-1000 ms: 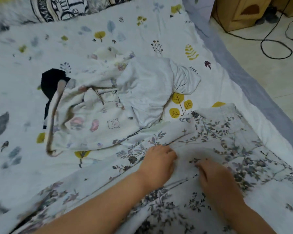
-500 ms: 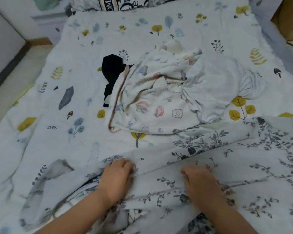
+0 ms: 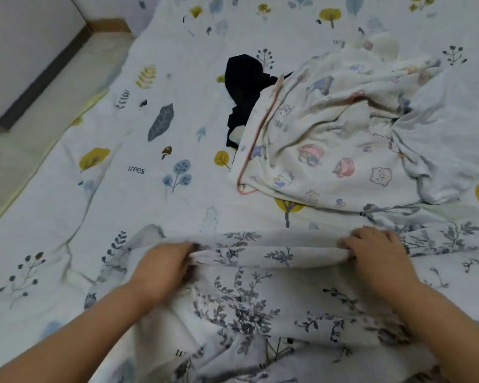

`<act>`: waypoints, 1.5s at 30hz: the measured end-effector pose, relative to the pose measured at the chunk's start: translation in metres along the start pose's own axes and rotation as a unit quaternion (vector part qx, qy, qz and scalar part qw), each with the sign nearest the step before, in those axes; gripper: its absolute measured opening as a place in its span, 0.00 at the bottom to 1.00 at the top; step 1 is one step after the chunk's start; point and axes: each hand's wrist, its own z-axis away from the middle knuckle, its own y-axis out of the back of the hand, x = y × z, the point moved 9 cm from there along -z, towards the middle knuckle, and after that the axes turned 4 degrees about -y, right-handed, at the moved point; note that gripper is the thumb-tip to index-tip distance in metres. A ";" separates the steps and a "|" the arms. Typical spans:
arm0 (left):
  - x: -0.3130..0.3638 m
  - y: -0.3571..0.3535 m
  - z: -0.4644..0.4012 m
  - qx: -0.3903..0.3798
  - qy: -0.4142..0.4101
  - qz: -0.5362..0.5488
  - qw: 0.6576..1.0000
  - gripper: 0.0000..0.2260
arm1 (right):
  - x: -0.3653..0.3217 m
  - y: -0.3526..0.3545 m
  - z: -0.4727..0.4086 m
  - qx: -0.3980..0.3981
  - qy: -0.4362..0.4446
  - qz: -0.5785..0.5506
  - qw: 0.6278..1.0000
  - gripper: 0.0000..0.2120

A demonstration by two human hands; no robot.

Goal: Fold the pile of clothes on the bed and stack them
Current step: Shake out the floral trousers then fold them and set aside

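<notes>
Fabric fills the near half of the head view: a white garment printed with grey-blue floral sprigs [image 3: 249, 297] lies spread across the bed [image 3: 67, 217], running from the bottom edge up to a rolled fold that stretches sideways between the two hands. The left hand [image 3: 163, 268] sits at the left end of that fold, fingers curled around the bunched cloth, so its grip is closed on the floral garment. The right hand [image 3: 376, 254] sits at the right end, knuckles up and fingers tucked over the same ridge of cloth, its grip likewise holding the floral garment. Both forearms reach in from the bottom corners, and the fold hangs taut between the hands.

Farther up and to the right lies the unfolded pile. A cream garment with cartoon animal prints and pink piping [image 3: 315, 150] is crumpled there, its near hem just beside the far edge of the floral garment. A plain pale white garment [image 3: 454, 128] lies bunched against its right side, overlapping it. A black garment [image 3: 246, 87] pokes out from beneath the cream one's left edge.

The bedsheet carries leaf, tree and mushroom prints and the word "trees". At the far left, the floor [image 3: 20, 150] and a wall [image 3: 17, 51] border the bed.
</notes>
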 end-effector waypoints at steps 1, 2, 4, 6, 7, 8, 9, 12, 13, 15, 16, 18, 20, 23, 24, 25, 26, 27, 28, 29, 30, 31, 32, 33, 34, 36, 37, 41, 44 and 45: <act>-0.007 0.013 -0.004 0.006 0.012 0.036 0.999 0.05 | 0.003 0.010 -0.002 0.007 0.005 -0.026 1.000 0.09; -0.012 0.030 -0.010 0.017 0.014 0.053 0.998 0.04 | 0.007 0.024 -0.003 0.018 0.005 -0.070 0.997 0.06; -0.014 0.068 -0.025 0.062 -0.013 0.037 0.997 0.05 | 0.020 0.047 -0.008 0.027 -0.015 -0.160 0.987 0.10; -0.015 0.103 -0.044 0.072 -0.031 0.046 0.996 0.06 | 0.033 0.073 -0.012 0.058 -0.033 -0.217 0.974 0.11; -0.018 0.115 -0.055 0.050 -0.032 0.046 0.997 0.07 | 0.039 0.085 -0.014 0.083 -0.045 -0.227 0.969 0.11; -0.023 0.122 -0.066 0.015 -0.028 0.033 0.999 0.08 | 0.044 0.094 -0.015 0.110 -0.059 -0.234 0.964 0.11; -0.029 0.124 -0.074 -0.024 -0.019 0.002 1.000 0.09 | 0.048 0.101 -0.016 0.132 -0.073 -0.239 0.959 0.10; -0.051 0.120 -0.087 -0.063 0.003 -0.089 0.994 0.13 | 0.048 0.101 -0.017 0.166 -0.103 -0.230 0.954 0.09; -0.058 0.120 -0.091 -0.037 0.013 -0.099 0.994 0.13 | 0.047 0.099 -0.018 0.178 -0.108 -0.219 0.953 0.09; -0.060 0.135 -0.097 0.104 0.002 -0.073 0.992 0.08 | 0.045 0.102 -0.019 0.225 -0.115 -0.199 0.947 0.09; -0.058 0.144 -0.098 0.183 0.001 -0.057 0.981 0.03 | 0.045 0.105 -0.020 0.253 -0.122 -0.189 0.941 0.07; -0.060 0.147 -0.101 0.270 0.039 -0.048 0.961 0.16 | 0.045 0.104 -0.021 0.279 -0.165 -0.167 0.931 0.09; -0.068 0.132 -0.101 0.289 0.082 -0.014 0.954 0.25 | 0.035 0.100 -0.017 0.288 -0.184 -0.143 0.929 0.19; -0.098 0.083 -0.088 0.224 0.198 0.052 0.953 0.25 | -0.001 0.098 -0.006 0.306 -0.128 -0.112 0.937 0.24; -0.113 0.064 -0.078 0.197 0.252 0.080 0.944 0.25 | -0.018 0.095 -0.001 0.301 -0.096 -0.113 0.942 0.23; -0.126 0.046 -0.065 0.172 0.302 0.117 0.930 0.24 | -0.037 0.089 0.005 0.291 -0.064 -0.119 0.947 0.22; -0.136 0.027 -0.054 0.148 0.339 0.166 0.914 0.24 | -0.056 0.081 0.010 0.267 -0.031 -0.125 0.955 0.21; -0.142 0.010 -0.045 0.131 0.359 0.229 0.895 0.24 | -0.079 0.069 0.016 0.228 0.012 -0.130 0.965 0.22; -0.145 -0.006 -0.040 0.116 0.362 0.306 0.873 0.23 | -0.105 0.050 0.020 0.157 0.065 -0.135 0.976 0.26; -0.144 -0.018 -0.037 0.105 0.355 0.388 0.844 0.21 | -0.131 0.028 0.025 0.064 0.111 -0.136 0.982 0.29; -0.142 -0.025 -0.035 0.099 0.344 0.461 0.812 0.20 | -0.153 0.007 0.032 -0.027 0.137 -0.155 0.978 0.32; -0.142 -0.029 -0.034 0.092 0.336 0.521 0.779 0.22 | -0.171 -0.011 0.040 -0.103 0.148 -0.180 0.967 0.35; -0.142 -0.031 -0.033 0.078 0.326 0.560 0.758 0.24 | -0.189 -0.023 0.048 -0.139 0.169 -0.183 0.958 0.39; -0.141 -0.030 -0.033 0.059 0.311 0.575 0.754 0.23 | -0.203 -0.030 0.054 -0.153 0.189 -0.149 0.959 0.42; -0.142 -0.028 -0.034 0.041 0.291 0.567 0.769 0.19 | -0.213 -0.032 0.058 -0.141 0.199 -0.115 0.963 0.43; -0.144 -0.012 -0.034 0.016 0.237 0.470 0.850 0.07 | -0.223 -0.024 0.063 -0.049 0.197 -0.085 0.975 0.25; -0.144 0.000 -0.035 0.011 0.206 0.396 0.895 0.06 | -0.227 -0.021 0.065 -0.011 0.202 -0.076 0.976 0.15; -0.162 0.059 -0.040 0.069 0.194 0.103 0.973 0.20 | -0.229 -0.015 0.057 0.008 0.193 -0.048 0.980 0.20; -0.196 0.088 -0.027 0.214 0.265 0.332 0.880 0.22 | -0.220 0.002 0.051 0.005 0.158 -0.131 0.979 0.23; -0.204 0.082 -0.021 0.216 0.288 0.407 0.839 0.22 | -0.222 0.006 0.052 0.000 0.165 -0.134 0.977 0.20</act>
